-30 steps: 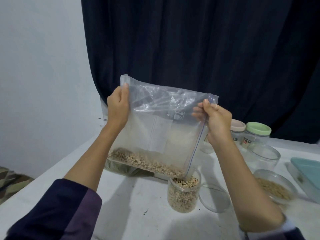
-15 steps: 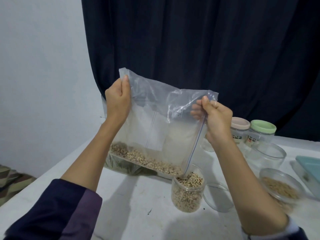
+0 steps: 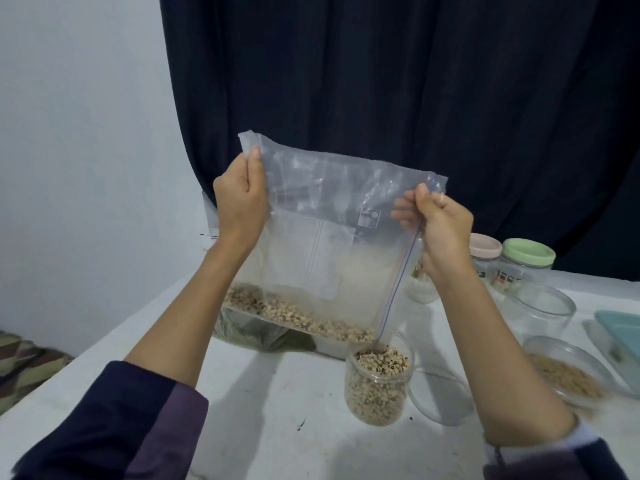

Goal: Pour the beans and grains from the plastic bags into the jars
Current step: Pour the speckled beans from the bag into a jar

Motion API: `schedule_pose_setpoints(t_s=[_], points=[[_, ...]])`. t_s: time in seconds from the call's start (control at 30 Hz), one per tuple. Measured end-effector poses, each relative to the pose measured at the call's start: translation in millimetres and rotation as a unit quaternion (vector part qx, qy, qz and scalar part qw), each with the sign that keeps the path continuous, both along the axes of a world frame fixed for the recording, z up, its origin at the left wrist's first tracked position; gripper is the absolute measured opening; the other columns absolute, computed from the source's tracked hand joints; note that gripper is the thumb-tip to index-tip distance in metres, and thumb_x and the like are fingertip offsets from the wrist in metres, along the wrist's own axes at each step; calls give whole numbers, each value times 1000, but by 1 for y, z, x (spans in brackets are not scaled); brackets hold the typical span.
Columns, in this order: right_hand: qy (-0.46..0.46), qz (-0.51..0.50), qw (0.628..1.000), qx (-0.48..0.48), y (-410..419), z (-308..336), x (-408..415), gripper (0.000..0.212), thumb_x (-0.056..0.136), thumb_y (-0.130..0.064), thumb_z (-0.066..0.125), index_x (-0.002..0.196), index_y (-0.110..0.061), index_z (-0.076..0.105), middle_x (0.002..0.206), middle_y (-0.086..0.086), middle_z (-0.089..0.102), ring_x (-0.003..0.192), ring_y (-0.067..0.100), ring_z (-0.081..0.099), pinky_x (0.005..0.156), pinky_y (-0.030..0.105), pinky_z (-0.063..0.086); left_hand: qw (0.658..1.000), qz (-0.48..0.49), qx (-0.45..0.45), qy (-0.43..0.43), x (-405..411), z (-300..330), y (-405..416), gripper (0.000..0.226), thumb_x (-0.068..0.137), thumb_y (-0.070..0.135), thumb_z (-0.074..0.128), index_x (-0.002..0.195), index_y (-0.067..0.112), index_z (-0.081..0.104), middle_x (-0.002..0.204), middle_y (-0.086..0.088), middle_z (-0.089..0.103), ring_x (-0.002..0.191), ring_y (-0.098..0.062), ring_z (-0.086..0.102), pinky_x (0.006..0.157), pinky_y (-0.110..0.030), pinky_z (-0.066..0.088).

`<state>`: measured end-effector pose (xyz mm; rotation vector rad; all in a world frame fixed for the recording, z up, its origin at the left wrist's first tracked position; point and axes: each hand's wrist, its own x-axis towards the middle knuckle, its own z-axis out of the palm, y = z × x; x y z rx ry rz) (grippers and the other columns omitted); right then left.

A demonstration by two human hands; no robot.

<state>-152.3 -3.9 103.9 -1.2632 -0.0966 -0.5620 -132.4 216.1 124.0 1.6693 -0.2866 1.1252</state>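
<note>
Head view: the left hand (image 3: pixel 240 199) and the right hand (image 3: pixel 438 230) each pinch an upper corner of a clear plastic zip bag (image 3: pixel 332 244), held up over the white desk (image 3: pixel 277 410) with pale speckled beans (image 3: pixel 298 315) gathered along its lower edge. Its lowest corner hangs just above a nearly full clear round jar (image 3: pixel 379 386) near the desk's middle. Pouring seems underway; next, I judge, lifting the left corner would slide the remaining beans down without overflowing.

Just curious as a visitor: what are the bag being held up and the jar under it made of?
The bag looks like thin clear plastic film: see-through, creased, glossy, with a zip strip. The jar is clear and rigid, probably plastic, possibly glass; the beans show through its wall.
</note>
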Motion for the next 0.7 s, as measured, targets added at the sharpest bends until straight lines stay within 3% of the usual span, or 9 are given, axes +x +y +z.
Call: schedule_pose_setpoints(t_s=[0.1, 0.43, 0.7], points=[[6, 9, 1000, -17, -2, 0, 1, 23, 98, -16, 55, 79, -9, 67, 67, -1, 71, 59, 11, 66, 66, 25, 53, 1000, -6, -2, 3, -1, -1, -3, 47, 103, 19, 37, 58, 20, 23, 54, 7, 26, 45, -2, 27, 47, -16, 24], [14, -5, 1000, -15, -10, 2, -5, 22, 98, -18, 54, 81, -10, 66, 73, 3, 70, 58, 10, 66, 60, 21, 53, 1000, -11, 2, 2, -2, 4, -9, 47, 103, 19, 37, 58, 20, 24, 53, 7, 27, 45, -2, 28, 47, -16, 23], [13, -10, 1000, 18, 3, 1, -10, 24, 98, -15, 54, 78, -9, 66, 60, -3, 68, 52, 6, 63, 58, 19, 53, 1000, -16, 6, -2, -6, 12, -5, 47, 102, 19, 38, 57, 20, 24, 53, 7, 28, 46, -4, 27, 47, -22, 25]])
